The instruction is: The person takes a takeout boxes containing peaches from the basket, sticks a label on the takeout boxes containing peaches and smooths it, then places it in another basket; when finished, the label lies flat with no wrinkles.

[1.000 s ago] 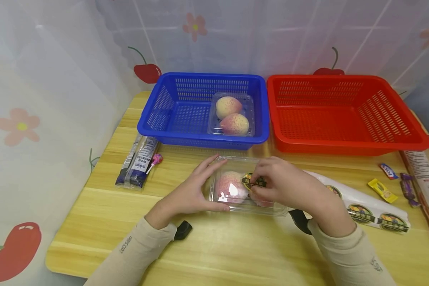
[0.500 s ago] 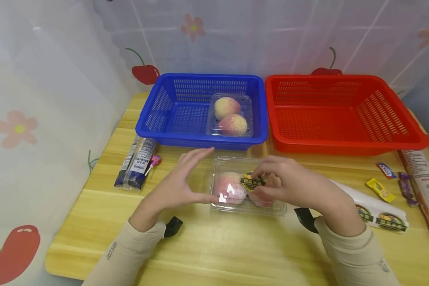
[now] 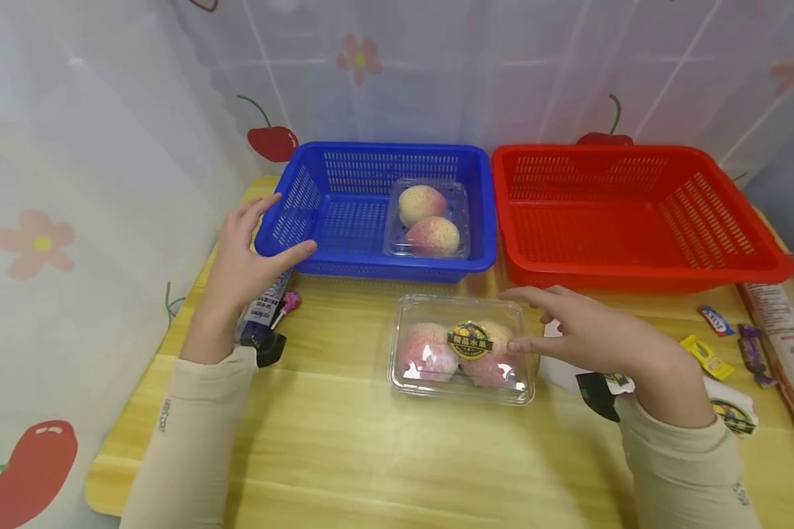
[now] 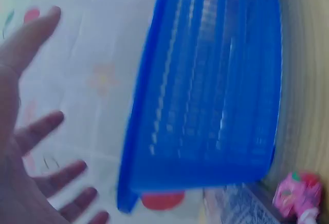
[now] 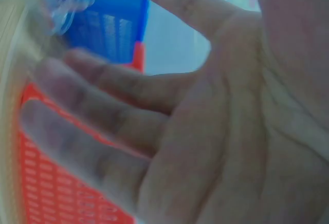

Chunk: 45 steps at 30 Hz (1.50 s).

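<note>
A clear plastic clamshell box (image 3: 413, 312) with two pink-and-yellow peaches inside lies on the wooden table, a round black-and-gold label (image 3: 471, 340) on its lid. At the box's right side is my right hand (image 3: 585, 334), fingers spread and nothing held; the right wrist view shows its bare palm. My left hand (image 3: 241, 253) hovers at the left end of the blue basket (image 3: 377, 266), thumb and fingers apart and holding nothing. In that basket sits a second clear box of two peaches (image 3: 434, 236), with no label visible on it.
A red basket (image 3: 642, 278) stands beside the blue one. A sheet of labels (image 3: 734, 411) lies partly under my right arm. Small wrapped candies (image 3: 706, 356) and a long package (image 3: 790, 360) are at the right. A lollipop (image 3: 291, 301) and a dark packet (image 3: 261, 312) lie left.
My right hand has let go of the label, now flat on the box lid, and drawn back rightward. My left hand has left the box and moved up and left to the blue basket.
</note>
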{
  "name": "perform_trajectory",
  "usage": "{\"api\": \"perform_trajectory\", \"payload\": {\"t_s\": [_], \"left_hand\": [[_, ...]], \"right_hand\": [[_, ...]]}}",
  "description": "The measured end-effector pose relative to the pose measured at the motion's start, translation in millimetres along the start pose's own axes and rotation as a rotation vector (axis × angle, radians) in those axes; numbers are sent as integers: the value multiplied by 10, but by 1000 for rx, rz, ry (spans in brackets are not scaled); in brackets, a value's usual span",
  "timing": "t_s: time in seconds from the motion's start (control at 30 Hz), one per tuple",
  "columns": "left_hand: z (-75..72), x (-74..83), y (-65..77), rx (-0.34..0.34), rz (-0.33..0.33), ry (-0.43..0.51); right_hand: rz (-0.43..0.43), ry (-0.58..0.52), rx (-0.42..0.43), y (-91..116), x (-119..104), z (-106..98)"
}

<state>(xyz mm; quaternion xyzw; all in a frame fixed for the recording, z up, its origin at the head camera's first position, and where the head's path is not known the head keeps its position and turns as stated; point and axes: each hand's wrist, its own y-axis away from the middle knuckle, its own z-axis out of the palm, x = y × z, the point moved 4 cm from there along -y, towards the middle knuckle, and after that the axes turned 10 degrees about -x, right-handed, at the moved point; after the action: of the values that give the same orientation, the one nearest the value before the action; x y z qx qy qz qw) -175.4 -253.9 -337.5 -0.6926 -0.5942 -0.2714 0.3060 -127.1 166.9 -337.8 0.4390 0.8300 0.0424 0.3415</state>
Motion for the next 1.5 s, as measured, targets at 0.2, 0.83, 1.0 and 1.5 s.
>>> {"api": "perform_trajectory", "payload": {"t_s": [0.2,0.83,1.0,1.5], "left_hand": [[-1,-296,-131,-84,-170,3],[175,-506,-224,-175,-294,224],[152,-526,-207,-179,-308,218],[151,-516,-198,-189,-317,190]], "right_hand": [[-14,-107,-101,-44,114,67],[-261,-419,-64,-210,391,338],[-249,-576,25,-232,394,492],[-282,-1009,165,-79,277,629]]}}
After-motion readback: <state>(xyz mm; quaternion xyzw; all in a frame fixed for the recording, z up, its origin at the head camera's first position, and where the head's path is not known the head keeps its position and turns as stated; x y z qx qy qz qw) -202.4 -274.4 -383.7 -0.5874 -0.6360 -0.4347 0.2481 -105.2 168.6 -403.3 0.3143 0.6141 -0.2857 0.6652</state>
